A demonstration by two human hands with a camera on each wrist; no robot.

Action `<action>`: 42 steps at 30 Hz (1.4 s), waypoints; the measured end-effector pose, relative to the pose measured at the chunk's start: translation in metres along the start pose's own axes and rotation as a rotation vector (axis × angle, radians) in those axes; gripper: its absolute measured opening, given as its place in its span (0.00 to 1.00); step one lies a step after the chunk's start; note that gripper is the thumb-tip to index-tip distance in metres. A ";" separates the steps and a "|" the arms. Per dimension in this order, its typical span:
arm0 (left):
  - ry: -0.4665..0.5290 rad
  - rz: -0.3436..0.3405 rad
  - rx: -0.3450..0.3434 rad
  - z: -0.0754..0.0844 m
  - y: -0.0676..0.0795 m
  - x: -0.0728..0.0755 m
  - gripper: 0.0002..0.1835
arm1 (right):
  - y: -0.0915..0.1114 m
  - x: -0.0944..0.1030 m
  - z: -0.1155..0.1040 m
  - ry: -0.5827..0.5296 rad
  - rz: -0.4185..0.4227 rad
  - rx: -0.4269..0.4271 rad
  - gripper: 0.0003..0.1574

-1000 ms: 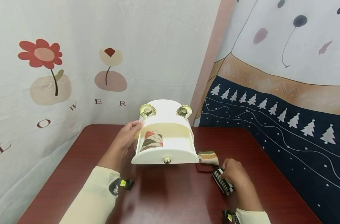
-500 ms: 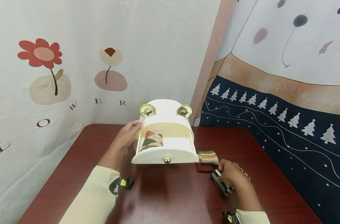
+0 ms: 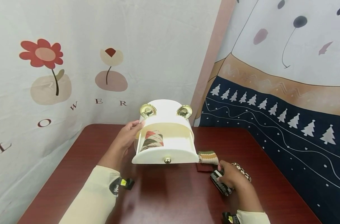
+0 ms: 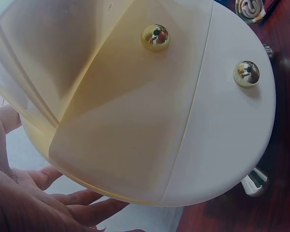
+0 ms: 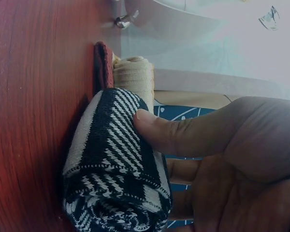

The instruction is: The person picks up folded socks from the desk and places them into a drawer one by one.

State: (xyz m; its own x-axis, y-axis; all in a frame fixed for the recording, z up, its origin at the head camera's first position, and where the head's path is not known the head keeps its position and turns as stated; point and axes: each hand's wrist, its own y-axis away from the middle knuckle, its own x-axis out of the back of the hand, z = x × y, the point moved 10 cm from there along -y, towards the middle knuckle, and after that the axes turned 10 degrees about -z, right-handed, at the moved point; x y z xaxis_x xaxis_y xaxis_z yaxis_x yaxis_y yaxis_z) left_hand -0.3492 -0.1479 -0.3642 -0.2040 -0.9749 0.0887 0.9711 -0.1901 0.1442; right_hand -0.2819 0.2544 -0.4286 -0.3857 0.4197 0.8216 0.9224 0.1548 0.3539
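A white, clock-shaped drawer box (image 3: 166, 109) with gold bell-like discs stands mid-table in the head view. Its upper drawer (image 3: 167, 157), with a gold knob, is pulled out; a rolled argyle sock (image 3: 152, 140) lies in its left part. My left hand (image 3: 125, 137) holds the box's left side, thumb at the edge; the left wrist view shows its fingers (image 4: 94, 208) spread along the side. At the right, my right hand (image 3: 233, 177) holds a rolled black-and-white sock (image 5: 118, 145) on the table, thumb on one side and fingers on the other.
Right of the drawer lies a rolled green, tan and cream sock (image 3: 208, 157), with a dark red folded piece (image 3: 204, 167) near it. A black-and-white patterned roll (image 3: 242, 171) shows behind my right hand. Printed cloth (image 3: 164, 56) hangs behind the dark red table (image 3: 170, 196).
My right hand has shifted slightly left, and the black-and-white sock with it. The patterned roll behind that hand has come into view. My left hand and the box stay put.
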 end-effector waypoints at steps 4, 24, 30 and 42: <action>-0.003 0.004 0.006 0.001 0.000 -0.001 0.45 | 0.002 -0.003 0.000 -0.017 -0.021 0.020 0.23; -0.020 0.006 0.014 0.000 0.002 0.000 0.46 | 0.007 -0.004 0.005 -0.106 -0.037 0.069 0.24; -0.011 0.008 0.013 -0.002 0.002 0.000 0.46 | 0.010 -0.001 0.007 -0.146 -0.011 0.121 0.22; -0.019 0.008 0.007 0.001 -0.001 0.000 0.44 | 0.020 0.007 0.004 -0.230 0.025 0.148 0.20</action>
State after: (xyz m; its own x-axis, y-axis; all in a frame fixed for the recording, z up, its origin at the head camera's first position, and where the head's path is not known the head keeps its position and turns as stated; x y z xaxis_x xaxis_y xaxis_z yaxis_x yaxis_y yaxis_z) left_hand -0.3507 -0.1480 -0.3639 -0.1990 -0.9740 0.1081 0.9718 -0.1818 0.1502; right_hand -0.2661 0.2644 -0.4177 -0.3635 0.6144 0.7002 0.9311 0.2638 0.2520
